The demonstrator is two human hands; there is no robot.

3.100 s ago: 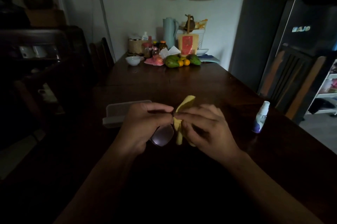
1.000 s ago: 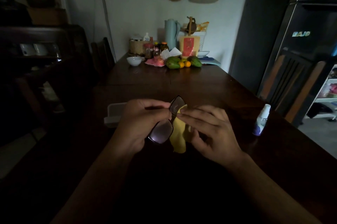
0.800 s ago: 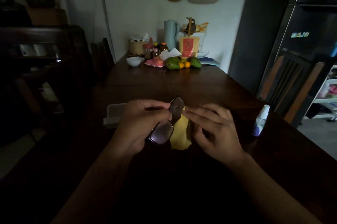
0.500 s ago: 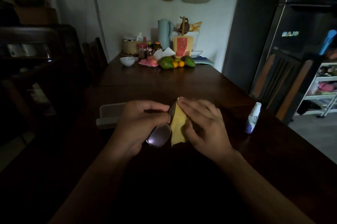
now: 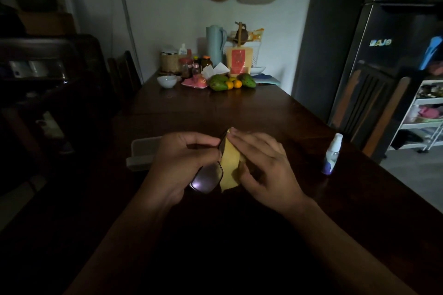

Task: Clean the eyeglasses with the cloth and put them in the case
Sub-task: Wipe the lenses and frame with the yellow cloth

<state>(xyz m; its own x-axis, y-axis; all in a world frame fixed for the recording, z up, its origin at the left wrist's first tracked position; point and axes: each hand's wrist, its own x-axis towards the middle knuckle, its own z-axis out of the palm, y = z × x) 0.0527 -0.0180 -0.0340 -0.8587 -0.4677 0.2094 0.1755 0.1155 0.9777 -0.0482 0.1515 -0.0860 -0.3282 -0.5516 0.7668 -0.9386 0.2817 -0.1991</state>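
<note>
Dark eyeglasses upright; yellow cloth over upper lens.

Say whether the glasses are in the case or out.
Out: the left hand holds the glasses while the right hand holds the cloth against them; the case sits behind the left hand.

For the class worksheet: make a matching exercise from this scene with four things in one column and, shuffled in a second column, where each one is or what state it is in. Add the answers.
Column one
1. eyeglasses
2. cloth
3. spray bottle
4. case

Column two
A. stands upright near the right edge of the table
B. gripped by the left hand
C. lies on the table beyond the left hand
D. yellow, held in the right hand

Pairs: 1-B, 2-D, 3-A, 4-C
</note>
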